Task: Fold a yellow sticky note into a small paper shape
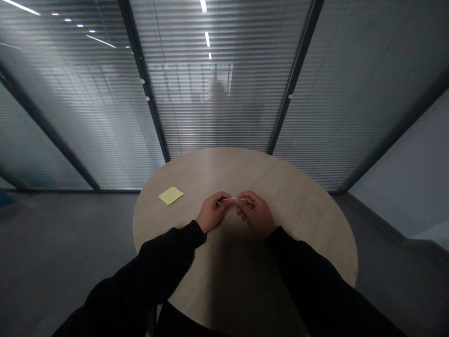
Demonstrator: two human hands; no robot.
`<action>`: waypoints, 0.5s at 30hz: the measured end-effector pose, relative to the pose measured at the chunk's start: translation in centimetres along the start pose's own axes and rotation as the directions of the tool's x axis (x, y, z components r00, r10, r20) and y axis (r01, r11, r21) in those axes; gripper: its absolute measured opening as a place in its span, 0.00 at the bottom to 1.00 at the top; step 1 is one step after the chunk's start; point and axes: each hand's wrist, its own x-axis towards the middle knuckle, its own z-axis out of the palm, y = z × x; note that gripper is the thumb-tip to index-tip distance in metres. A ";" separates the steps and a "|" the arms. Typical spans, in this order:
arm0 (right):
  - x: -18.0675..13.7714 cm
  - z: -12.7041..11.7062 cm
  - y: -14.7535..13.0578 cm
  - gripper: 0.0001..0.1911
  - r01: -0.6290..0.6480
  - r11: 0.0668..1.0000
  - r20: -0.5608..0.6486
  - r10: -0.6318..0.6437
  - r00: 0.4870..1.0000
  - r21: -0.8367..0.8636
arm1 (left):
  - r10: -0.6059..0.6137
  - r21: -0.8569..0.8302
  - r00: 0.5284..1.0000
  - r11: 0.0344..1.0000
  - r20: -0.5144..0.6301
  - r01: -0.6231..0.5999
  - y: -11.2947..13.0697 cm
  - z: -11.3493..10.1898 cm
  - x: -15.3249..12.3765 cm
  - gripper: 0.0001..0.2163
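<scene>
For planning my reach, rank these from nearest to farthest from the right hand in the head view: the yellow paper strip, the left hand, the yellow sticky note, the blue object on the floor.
1. Yellow paper strip: pinched at the middle, in the right hand's fingers.
2. Left hand: just left, holding the strip's other end.
3. Yellow sticky note: further left on the round wooden table.
4. Blue object: far left, on the floor.

Sticky note beside left hand
</scene>
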 end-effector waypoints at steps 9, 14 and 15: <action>0.2 0.0 -0.7 0.19 0.008 0.990 -0.016 -0.005 1.000 0.138 | -0.093 -0.305 0.995 0.947 0.029 0.098 -0.2 0.3 0.0 0.18; 0.1 0.0 -0.6 0.17 0.034 0.990 0.001 -0.035 0.999 0.137 | -0.084 -0.231 0.996 0.969 -0.001 0.082 -0.1 0.2 -0.1 0.16; 0.1 0.0 -0.6 0.16 0.037 0.991 0.003 -0.038 0.999 0.126 | -0.080 -0.220 0.997 0.973 -0.014 0.075 -0.1 0.2 -0.1 0.16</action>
